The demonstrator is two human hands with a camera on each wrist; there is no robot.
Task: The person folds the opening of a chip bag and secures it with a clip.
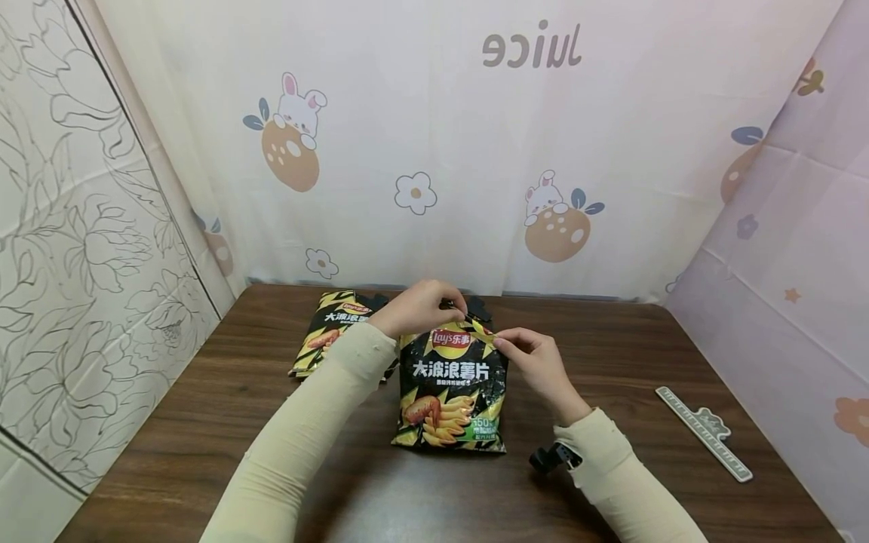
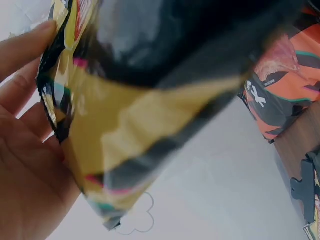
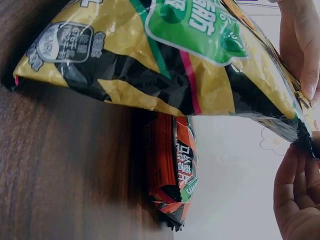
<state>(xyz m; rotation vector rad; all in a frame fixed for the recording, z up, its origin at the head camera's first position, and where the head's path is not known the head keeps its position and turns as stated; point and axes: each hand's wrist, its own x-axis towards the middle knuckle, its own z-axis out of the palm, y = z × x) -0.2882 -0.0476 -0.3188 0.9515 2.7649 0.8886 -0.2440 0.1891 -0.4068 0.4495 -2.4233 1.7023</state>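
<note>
A black-and-yellow bag of chips (image 1: 451, 400) stands upright mid-table, its printed front towards me. My left hand (image 1: 426, 308) reaches over the top and pinches the upper edge near the middle. At the top right corner, my right hand (image 1: 539, 369) pinches the edge between thumb and fingers. In the left wrist view, the fingers of my left hand (image 2: 30, 145) lie along the crumpled edge of the bag (image 2: 135, 120). The right wrist view shows my right hand (image 3: 299, 195) at the bag's corner, with my left hand (image 3: 301, 45) further along the same edge.
A second black-and-yellow chip bag (image 1: 333, 332) lies at the back left, with a dark clip (image 1: 372, 302) by its top. An orange-and-black bag (image 3: 172, 170) sits behind the held one. A pale long clip (image 1: 704, 434) lies on the table's right side. Curtains hang behind.
</note>
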